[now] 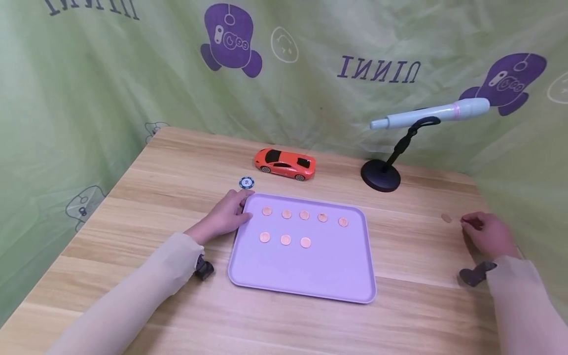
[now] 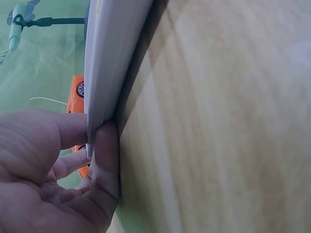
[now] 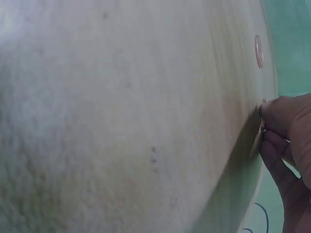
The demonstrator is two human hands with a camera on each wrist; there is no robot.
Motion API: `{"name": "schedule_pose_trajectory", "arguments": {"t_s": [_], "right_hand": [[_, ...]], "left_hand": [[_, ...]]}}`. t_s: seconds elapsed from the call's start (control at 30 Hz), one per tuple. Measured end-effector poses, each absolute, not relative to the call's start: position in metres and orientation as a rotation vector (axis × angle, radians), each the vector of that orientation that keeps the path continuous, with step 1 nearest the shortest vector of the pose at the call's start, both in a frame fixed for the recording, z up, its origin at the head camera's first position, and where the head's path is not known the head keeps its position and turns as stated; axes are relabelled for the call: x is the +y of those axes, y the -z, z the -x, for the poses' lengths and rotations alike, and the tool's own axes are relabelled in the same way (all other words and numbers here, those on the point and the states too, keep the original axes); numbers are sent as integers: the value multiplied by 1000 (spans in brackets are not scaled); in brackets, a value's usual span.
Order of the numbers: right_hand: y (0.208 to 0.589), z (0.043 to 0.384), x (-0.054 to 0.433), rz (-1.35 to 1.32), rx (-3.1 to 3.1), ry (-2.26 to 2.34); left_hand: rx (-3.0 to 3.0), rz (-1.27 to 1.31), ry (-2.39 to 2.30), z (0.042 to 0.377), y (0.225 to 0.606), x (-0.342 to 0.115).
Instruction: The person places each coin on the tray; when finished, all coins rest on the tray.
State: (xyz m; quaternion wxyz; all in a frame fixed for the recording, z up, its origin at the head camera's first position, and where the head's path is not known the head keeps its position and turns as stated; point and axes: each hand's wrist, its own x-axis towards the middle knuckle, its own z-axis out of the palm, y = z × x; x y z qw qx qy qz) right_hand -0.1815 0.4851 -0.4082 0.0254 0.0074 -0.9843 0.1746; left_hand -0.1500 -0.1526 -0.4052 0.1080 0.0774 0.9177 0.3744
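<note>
My left hand (image 1: 226, 212) grips the upper left corner of a lilac tray (image 1: 328, 276). In the left wrist view the thumb lies over the tray's rim (image 2: 109, 63) and a finger is under it. Several copper coins (image 1: 286, 240) lie flat on the tray in two rows. At the table's right side, my right hand (image 1: 490, 234) pinches another copper coin (image 3: 263, 125) at the tabletop; the fingertips hide most of it. A loose copper coin (image 1: 446, 218) lies on the wood just left of that hand.
Behind the tray stands an orange toy car (image 1: 286, 164), with a blue-and-white poker chip (image 1: 246, 183) in front of it. At the back right a black stand (image 1: 381, 175) holds a pale blue microphone (image 1: 430, 114). A green printed curtain (image 1: 319, 103) hangs behind the wooden table (image 1: 412, 315).
</note>
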Motion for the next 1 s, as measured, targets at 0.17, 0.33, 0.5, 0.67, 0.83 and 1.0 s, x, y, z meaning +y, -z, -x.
{"name": "schedule_pose_trajectory", "arguments": {"t_s": [0.17, 0.33, 0.5, 0.67, 0.83, 1.0], "right_hand": [[407, 182, 485, -41, -3059, -515], [403, 183, 482, -84, -3084, -490], [402, 183, 482, -111, -3099, -486], [399, 182, 483, -71, -3094, -516], [397, 183, 481, 1, -3098, -550], [395, 182, 482, 88, -3074, -608]], "left_hand": [[2679, -213, -1110, 148, 406, -153], [2688, -223, -1109, 150, 407, -154], [2705, -230, -1106, 150, 407, -154], [2704, -231, -1100, 150, 407, -154], [2694, -223, -1104, 150, 405, -154], [2680, -213, -1107, 149, 404, -154]]}}
